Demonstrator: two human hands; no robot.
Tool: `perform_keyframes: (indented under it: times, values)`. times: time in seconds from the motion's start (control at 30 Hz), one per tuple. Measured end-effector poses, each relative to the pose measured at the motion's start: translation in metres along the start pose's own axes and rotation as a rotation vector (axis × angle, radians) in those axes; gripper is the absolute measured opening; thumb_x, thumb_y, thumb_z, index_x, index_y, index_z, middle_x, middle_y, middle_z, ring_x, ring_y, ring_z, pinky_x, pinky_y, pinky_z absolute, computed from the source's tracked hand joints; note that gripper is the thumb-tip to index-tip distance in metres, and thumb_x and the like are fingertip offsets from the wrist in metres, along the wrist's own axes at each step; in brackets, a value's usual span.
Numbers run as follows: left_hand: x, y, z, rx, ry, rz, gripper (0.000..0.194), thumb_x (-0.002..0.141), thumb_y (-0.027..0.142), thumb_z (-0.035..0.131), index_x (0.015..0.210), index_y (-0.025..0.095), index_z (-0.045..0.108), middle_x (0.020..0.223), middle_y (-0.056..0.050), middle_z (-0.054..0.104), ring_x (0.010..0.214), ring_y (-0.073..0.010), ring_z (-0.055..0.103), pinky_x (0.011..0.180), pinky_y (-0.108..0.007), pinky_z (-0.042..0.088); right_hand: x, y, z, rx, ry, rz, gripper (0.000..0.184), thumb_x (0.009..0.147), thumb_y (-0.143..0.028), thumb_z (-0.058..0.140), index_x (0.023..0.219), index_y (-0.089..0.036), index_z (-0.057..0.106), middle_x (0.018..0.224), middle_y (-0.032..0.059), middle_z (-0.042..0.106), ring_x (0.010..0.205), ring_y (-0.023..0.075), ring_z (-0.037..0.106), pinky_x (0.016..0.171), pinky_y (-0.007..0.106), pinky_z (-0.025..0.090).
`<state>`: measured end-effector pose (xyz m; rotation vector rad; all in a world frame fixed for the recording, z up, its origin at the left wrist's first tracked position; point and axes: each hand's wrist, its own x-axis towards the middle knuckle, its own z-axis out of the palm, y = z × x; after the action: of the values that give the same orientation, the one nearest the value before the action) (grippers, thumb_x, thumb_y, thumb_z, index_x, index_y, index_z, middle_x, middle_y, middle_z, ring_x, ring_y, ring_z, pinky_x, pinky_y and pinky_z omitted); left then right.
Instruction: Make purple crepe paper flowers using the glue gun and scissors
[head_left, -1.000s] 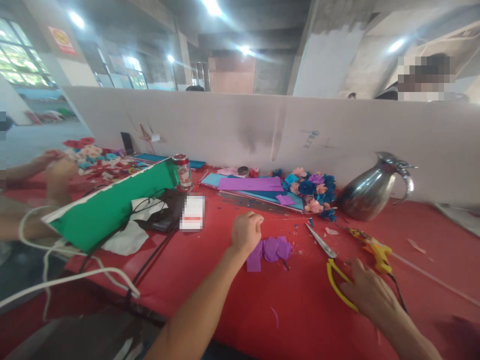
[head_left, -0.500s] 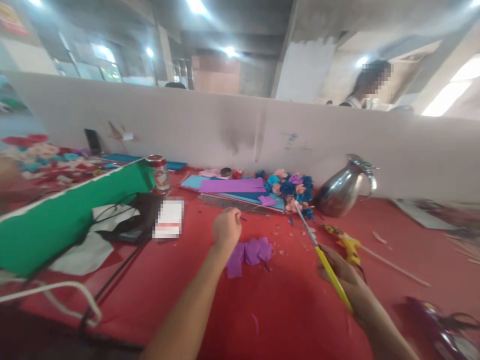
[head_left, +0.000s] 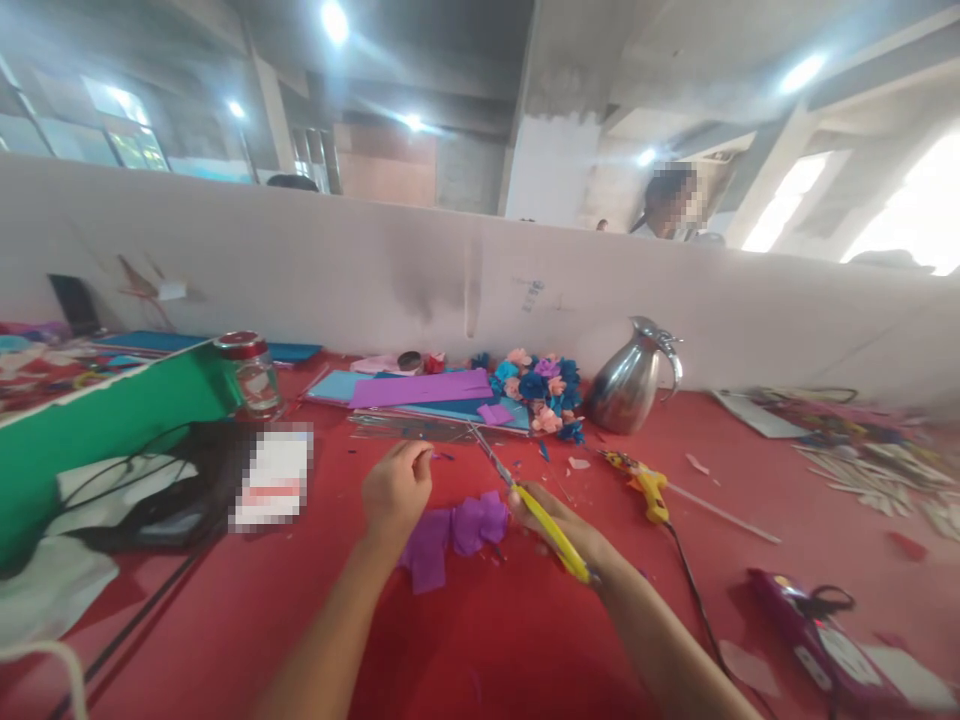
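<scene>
Yellow-handled scissors [head_left: 551,530] are in my right hand [head_left: 566,525], their blades pointing up and left toward my left hand. My left hand [head_left: 397,490] is closed in a pinch; whatever its fingertips hold is too small to make out. Just beneath and between the hands, cut pieces of purple crepe paper [head_left: 478,523] lie on the red table [head_left: 450,660]. Beyond the blades rests a stack of blue and purple paper sheets [head_left: 420,388]. Paper flowers [head_left: 534,385] in pink, blue and purple are bunched at its right end.
A steel jug [head_left: 626,385] stands against the partition. To the right lie a yellow glue gun [head_left: 649,492] with its cord and a purple device [head_left: 817,635]. On the left are a red-lidded jar [head_left: 255,375], a green panel [head_left: 120,435] and a white card [head_left: 274,478]. Paper scraps litter the tabletop.
My right hand has brought the scissors leftward, close to my left hand. The left hand stays pinched. The whole view has turned somewhat to the right.
</scene>
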<state>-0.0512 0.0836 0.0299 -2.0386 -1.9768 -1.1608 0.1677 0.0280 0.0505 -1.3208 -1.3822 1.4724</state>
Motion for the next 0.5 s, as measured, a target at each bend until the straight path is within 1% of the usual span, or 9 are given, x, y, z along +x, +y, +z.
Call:
perform_keyframes:
  times: [0.13, 0.23, 0.37, 0.5]
  values:
    - [-0.002, 0.004, 0.000, -0.015, -0.042, 0.022, 0.016, 0.084, 0.022, 0.051, 0.087, 0.023, 0.066, 0.090, -0.003, 0.072, 0.076, -0.0193, 0.065, 0.066, -0.028, 0.043, 0.009, -0.003, -0.001, -0.009, -0.042, 0.019, 0.064, 0.064, -0.081, 0.050, 0.078, -0.019, 0.045, 0.058, -0.0076, 0.042, 0.043, 0.0041, 0.037, 0.036, 0.015, 0.027]
    - [-0.002, 0.005, 0.001, -0.018, -0.068, 0.018, 0.017, 0.084, 0.021, 0.051, 0.087, 0.022, 0.067, 0.091, -0.004, 0.072, 0.077, -0.0193, 0.065, 0.067, -0.027, 0.044, 0.014, -0.006, 0.002, -0.040, -0.056, 0.061, 0.064, 0.065, -0.084, 0.044, 0.075, -0.020, 0.041, 0.052, -0.0092, 0.040, 0.036, 0.0036, 0.035, 0.031, 0.015, 0.025]
    - [0.000, 0.004, 0.000, -0.034, -0.109, 0.024, 0.017, 0.083, 0.021, 0.051, 0.086, 0.022, 0.068, 0.090, -0.003, 0.073, 0.079, -0.0182, 0.066, 0.070, -0.026, 0.045, 0.014, -0.008, 0.006, -0.008, -0.034, 0.087, 0.061, 0.067, -0.080, 0.046, 0.077, -0.020, 0.042, 0.052, -0.0101, 0.040, 0.033, 0.0028, 0.035, 0.028, 0.014, 0.026]
    - [-0.001, 0.006, 0.000, -0.027, -0.152, 0.056, 0.019, 0.083, 0.021, 0.050, 0.084, 0.022, 0.069, 0.091, -0.003, 0.073, 0.082, -0.0175, 0.066, 0.073, -0.025, 0.045, 0.007, -0.007, 0.003, 0.003, -0.023, 0.130, 0.053, 0.072, -0.071, 0.052, 0.078, -0.019, 0.045, 0.050, -0.0099, 0.040, 0.031, 0.0030, 0.037, 0.028, 0.013, 0.028]
